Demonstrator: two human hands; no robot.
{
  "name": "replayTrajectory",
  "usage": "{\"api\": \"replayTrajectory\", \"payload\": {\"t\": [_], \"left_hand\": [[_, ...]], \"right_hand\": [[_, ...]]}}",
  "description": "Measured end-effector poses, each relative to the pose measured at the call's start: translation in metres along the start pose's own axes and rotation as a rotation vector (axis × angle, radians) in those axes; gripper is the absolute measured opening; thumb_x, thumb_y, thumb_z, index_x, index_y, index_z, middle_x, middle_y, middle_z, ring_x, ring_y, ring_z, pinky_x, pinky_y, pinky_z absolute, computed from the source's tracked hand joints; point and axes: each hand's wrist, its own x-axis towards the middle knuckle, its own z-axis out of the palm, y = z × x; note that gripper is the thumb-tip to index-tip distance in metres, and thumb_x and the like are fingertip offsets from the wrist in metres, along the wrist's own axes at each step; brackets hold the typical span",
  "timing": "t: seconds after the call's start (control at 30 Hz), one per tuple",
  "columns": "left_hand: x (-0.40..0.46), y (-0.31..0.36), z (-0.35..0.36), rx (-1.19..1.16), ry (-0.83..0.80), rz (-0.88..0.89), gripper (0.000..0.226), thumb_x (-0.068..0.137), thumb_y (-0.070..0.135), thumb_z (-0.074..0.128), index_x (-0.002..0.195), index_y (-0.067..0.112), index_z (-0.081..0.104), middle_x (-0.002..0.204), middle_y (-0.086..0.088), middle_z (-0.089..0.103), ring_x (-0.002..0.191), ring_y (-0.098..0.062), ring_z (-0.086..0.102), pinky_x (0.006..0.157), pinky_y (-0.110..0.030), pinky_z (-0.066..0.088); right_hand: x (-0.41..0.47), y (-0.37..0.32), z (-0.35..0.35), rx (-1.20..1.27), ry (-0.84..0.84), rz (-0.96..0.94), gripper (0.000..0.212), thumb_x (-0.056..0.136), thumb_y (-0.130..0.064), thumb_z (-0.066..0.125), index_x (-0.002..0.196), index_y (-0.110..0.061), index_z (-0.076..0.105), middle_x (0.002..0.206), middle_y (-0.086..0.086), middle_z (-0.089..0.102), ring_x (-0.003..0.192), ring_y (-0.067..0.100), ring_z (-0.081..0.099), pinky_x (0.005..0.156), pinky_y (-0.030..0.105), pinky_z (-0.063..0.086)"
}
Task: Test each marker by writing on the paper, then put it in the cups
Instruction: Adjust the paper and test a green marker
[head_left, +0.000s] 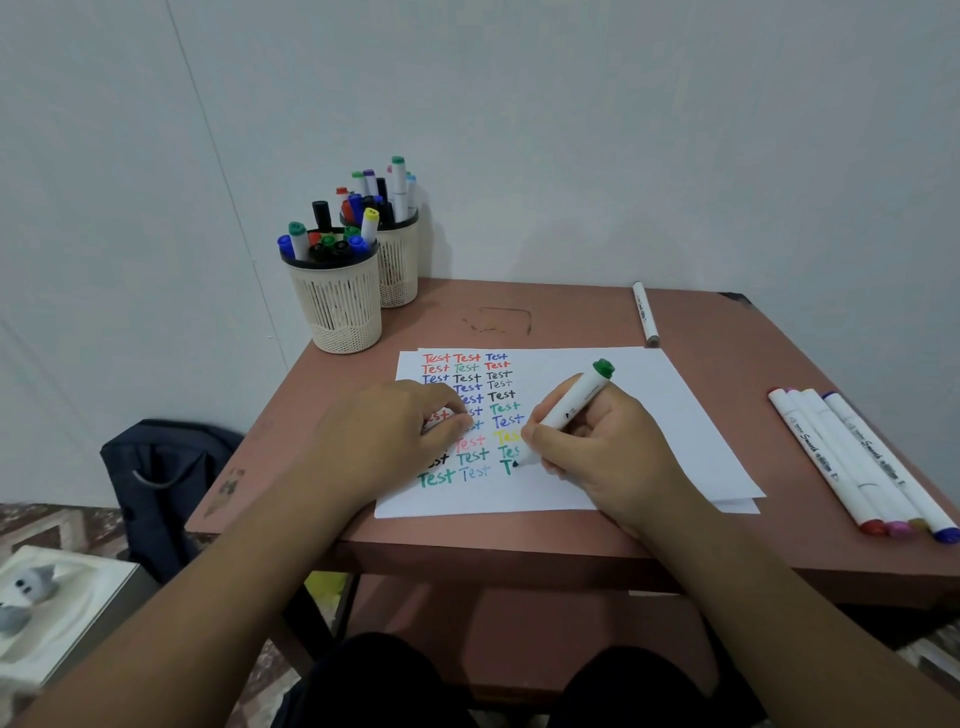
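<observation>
**Marker test under way on paper at table centre**

A reddish-brown table (571, 312), scuffed and stained near its far edge, is set against a plain pale wall (519, 104). White paper (649, 415) lies at the table's centre, marked with rows of the word "Test" in several colours. The right hand (597, 457) is seen gripping a green-capped marker (571, 410), fingers curled round the barrel, tip touching the paper at a partly written green word. The left hand (395, 431) rests on the paper's left part, fingers bent downward and close together, holding nothing.

Two slatted cream cups (337, 301), filled with markers, stand touching at the far left corner. Four markers (857, 462) lie side by side at the right edge. One marker (645, 313) lies alone near the far edge. A dark bag (166, 483) is noted on the patterned floor left of the table.
</observation>
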Motion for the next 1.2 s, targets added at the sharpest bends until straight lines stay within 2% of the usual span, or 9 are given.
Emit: {"api": "replayTrajectory", "payload": {"t": [0.1,0.27,0.4,0.6,1.2], "left_hand": [[-0.0002,0.0009,-0.0003,0.003,-0.003,-0.005,0.026,0.096,0.060,0.049,0.108,0.044,0.065,0.077,0.015,0.058,0.072,-0.001,0.051,0.057,-0.026,0.036],[-0.0004,-0.0007,0.0003,-0.007,0.004,-0.010,0.027,0.095,0.062,0.049,0.109,0.045,0.065,0.078,0.015,0.059,0.075,-0.003,0.053,0.065,-0.029,0.047],[-0.0001,-0.0006,0.0007,0.002,0.003,-0.006,0.027,0.095,0.062,0.048,0.109,0.045,0.064,0.076,0.015,0.058,0.073,-0.001,0.052,0.060,-0.027,0.040],[-0.0002,-0.0008,0.0000,0.001,0.013,0.002,0.027,0.095,0.062,0.048,0.108,0.045,0.065,0.076,0.016,0.058,0.073,0.001,0.052,0.058,-0.026,0.037],[-0.0015,0.0014,-0.0024,-0.011,0.008,-0.007,0.027,0.096,0.061,0.049,0.109,0.045,0.065,0.075,0.016,0.057,0.072,0.004,0.050,0.055,-0.022,0.030]], "right_hand": [[0.0002,0.0005,0.0000,-0.043,-0.006,-0.010,0.010,0.087,-0.012,0.079,0.086,-0.016,0.070,0.078,0.011,0.070,0.069,0.019,0.064,0.074,0.051,0.059],[0.0009,0.0023,0.0000,-0.047,0.009,-0.024,0.009,0.087,-0.014,0.078,0.087,-0.018,0.070,0.080,0.012,0.070,0.071,0.021,0.065,0.075,0.051,0.058],[0.0016,0.0030,0.0000,-0.056,-0.018,-0.021,0.010,0.087,-0.013,0.078,0.085,-0.017,0.069,0.076,0.012,0.068,0.067,0.018,0.061,0.071,0.047,0.057],[0.0034,0.0067,-0.0007,-0.035,0.014,-0.017,0.012,0.089,-0.015,0.077,0.085,-0.021,0.068,0.070,-0.005,0.066,0.067,0.012,0.061,0.068,0.035,0.053],[0.0037,0.0066,0.0000,-0.062,0.011,-0.016,0.014,0.089,-0.015,0.077,0.084,-0.022,0.067,0.070,-0.007,0.066,0.069,0.012,0.062,0.069,0.036,0.055]]}}
